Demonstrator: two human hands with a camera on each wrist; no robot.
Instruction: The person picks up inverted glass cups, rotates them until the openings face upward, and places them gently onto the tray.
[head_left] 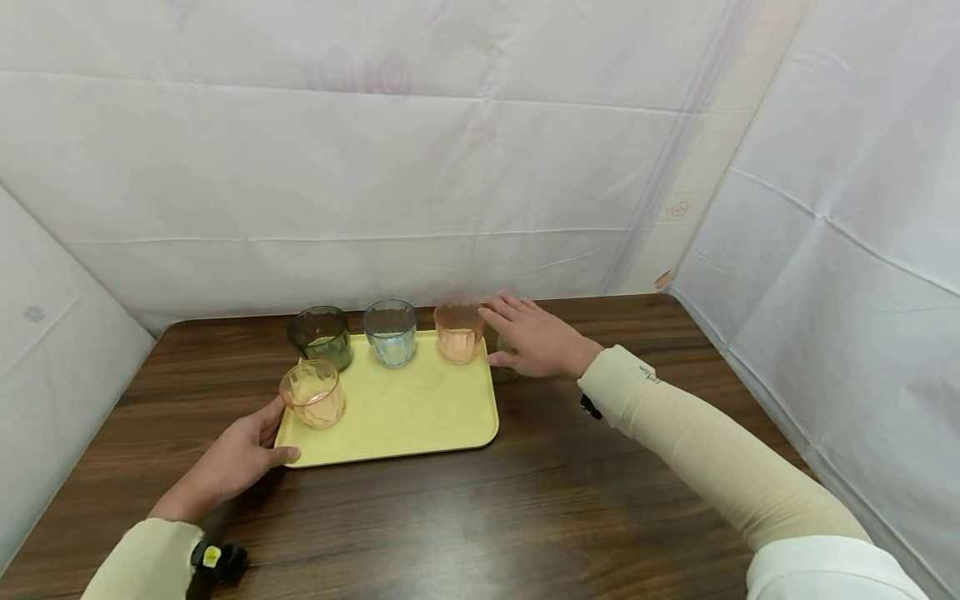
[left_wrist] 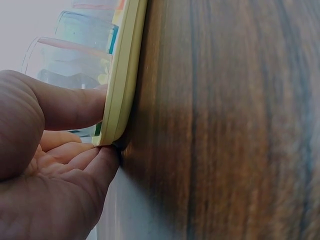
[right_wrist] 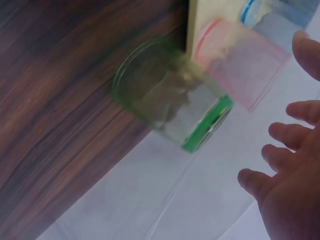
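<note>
- No words, brands or numbers can be read in any view.
- The right sleeve [head_left: 637, 375] carries a tiny dark marking near the cuff, too small to make out.
- The pale backdrop sheet [head_left: 390, 77] shows faint, washed-out printed motifs, none of them legible as text.

A makeshift recording booth: white sheets [head_left: 375, 167] hang around a wooden table [head_left: 525, 500].
</note>
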